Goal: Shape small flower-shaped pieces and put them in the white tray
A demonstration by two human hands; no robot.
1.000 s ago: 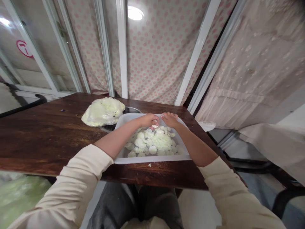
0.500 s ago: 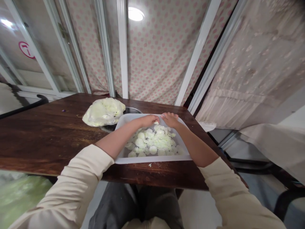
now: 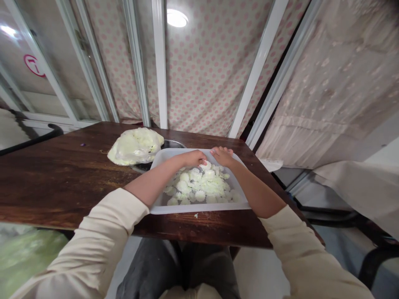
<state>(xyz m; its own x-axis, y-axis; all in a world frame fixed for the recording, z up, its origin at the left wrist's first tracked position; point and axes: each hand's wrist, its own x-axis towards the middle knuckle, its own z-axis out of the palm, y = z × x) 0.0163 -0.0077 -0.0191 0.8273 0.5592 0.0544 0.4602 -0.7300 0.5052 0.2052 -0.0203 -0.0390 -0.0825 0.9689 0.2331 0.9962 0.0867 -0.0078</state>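
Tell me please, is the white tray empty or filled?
Not empty: pale, scalloped pieces lie inside the white tray, heaped near its middle. How deep they lie, I cannot tell.

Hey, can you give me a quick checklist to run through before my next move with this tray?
1. Tray resting on the table: ok.
2. Right hand at the tray's far rim: ok.
3. Left hand gripping a piece: cannot tell; one is at its fingertips, but whether it is held is unclear.
4. Sleeves out of the tray: ok, both end short of it.
5. No bits on the table by the near rim: not ok, a small pale scrap lies there.
6. Bag tied shut: cannot tell.
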